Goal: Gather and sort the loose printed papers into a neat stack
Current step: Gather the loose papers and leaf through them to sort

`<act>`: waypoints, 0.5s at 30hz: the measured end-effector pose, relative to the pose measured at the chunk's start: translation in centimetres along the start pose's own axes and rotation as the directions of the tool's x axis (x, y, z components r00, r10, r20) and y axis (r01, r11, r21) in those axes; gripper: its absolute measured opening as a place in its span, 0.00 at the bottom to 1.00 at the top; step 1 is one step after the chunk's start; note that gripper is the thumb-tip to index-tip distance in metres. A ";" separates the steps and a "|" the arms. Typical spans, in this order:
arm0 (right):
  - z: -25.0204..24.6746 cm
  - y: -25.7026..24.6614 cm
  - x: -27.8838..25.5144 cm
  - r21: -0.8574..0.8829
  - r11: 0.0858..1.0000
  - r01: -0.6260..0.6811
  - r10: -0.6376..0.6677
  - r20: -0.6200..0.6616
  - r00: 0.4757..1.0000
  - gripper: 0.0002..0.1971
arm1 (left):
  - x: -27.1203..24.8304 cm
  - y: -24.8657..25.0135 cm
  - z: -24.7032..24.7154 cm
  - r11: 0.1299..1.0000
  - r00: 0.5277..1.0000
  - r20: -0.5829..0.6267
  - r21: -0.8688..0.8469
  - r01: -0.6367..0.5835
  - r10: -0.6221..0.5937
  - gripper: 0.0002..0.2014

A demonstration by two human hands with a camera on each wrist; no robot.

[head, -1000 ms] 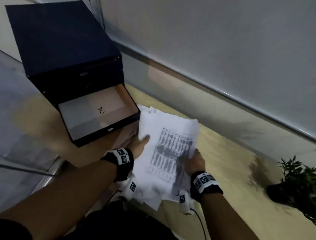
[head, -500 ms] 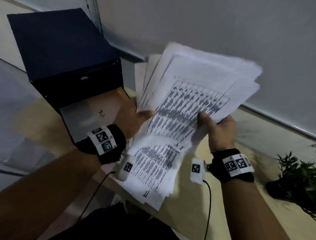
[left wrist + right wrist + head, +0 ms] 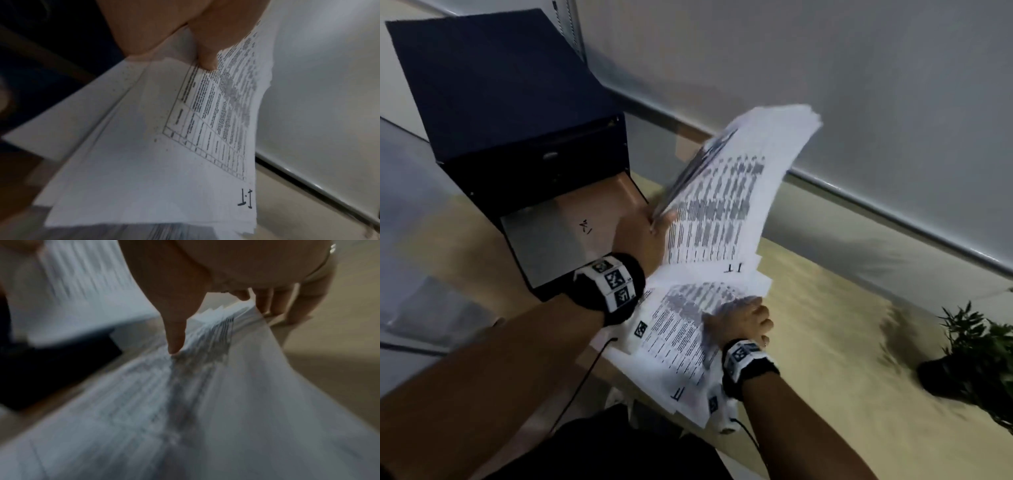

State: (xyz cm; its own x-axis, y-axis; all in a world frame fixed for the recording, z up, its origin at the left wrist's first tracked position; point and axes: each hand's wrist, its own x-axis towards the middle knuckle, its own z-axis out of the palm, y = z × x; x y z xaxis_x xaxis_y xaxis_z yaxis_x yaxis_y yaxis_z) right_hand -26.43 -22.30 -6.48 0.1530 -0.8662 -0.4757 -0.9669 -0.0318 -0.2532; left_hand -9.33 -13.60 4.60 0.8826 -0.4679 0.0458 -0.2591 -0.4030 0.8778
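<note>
Holding up a bunch of papers [image 3: 726, 192], the left hand [image 3: 643, 236] has its thumb [image 3: 205, 53] pressed on the printed top page and the other fingers hidden behind, pinching the bunch. These papers tilt up toward 1 o'clock, off the bench [image 3: 835, 308]. The left arm reaches forward from 8 o'clock. At 5 o'clock from them, the right hand [image 3: 743, 322] grips more papers [image 3: 681, 339] lying low on the bench edge. Its thumb [image 3: 174, 337] pushes down on the top sheet, and its curled fingers [image 3: 273, 301] hook the far edge. A dark box [image 3: 510, 113] sits at 10 o'clock, a plant [image 3: 976, 353] at 3 o'clock.
</note>
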 end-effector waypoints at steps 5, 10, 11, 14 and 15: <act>1.2 -0.9 1.0 -0.025 0.990 0.139 -0.140 -0.006 0.990 0.69 | 2.3 1.0 -3.8 0.998 0.994 -0.100 0.046 -0.035 0.039 0.16; 1.0 -1.7 1.8 0.126 0.992 0.014 -0.019 0.039 0.999 0.70 | 3.0 0.7 -5.5 0.992 0.991 -0.125 -0.121 0.027 -0.042 0.13; 1.1 -1.8 1.8 0.154 0.988 -0.001 -0.004 0.036 0.999 0.68 | 3.1 0.4 -5.7 0.990 0.990 -0.129 -0.136 0.040 -0.058 0.13; 1.3 -1.5 2.0 0.292 0.956 -0.014 0.020 -0.019 1.000 0.51 | 3.4 -0.3 -6.2 0.989 0.987 -0.140 -0.138 0.059 -0.079 0.13; 1.1 -1.4 2.0 0.305 0.952 -0.012 0.027 -0.045 0.999 0.46 | 3.5 -0.4 -6.3 0.989 0.987 -0.139 -0.138 0.060 -0.080 0.13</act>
State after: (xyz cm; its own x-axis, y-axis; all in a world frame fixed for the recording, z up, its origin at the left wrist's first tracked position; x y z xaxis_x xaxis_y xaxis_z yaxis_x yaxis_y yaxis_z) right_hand -24.53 -23.40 -8.02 0.1179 -0.8883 -0.4439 -0.8605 0.1317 -0.4922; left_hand -3.68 -10.12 7.36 0.9464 -0.3204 0.0413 -0.1485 -0.3177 0.9365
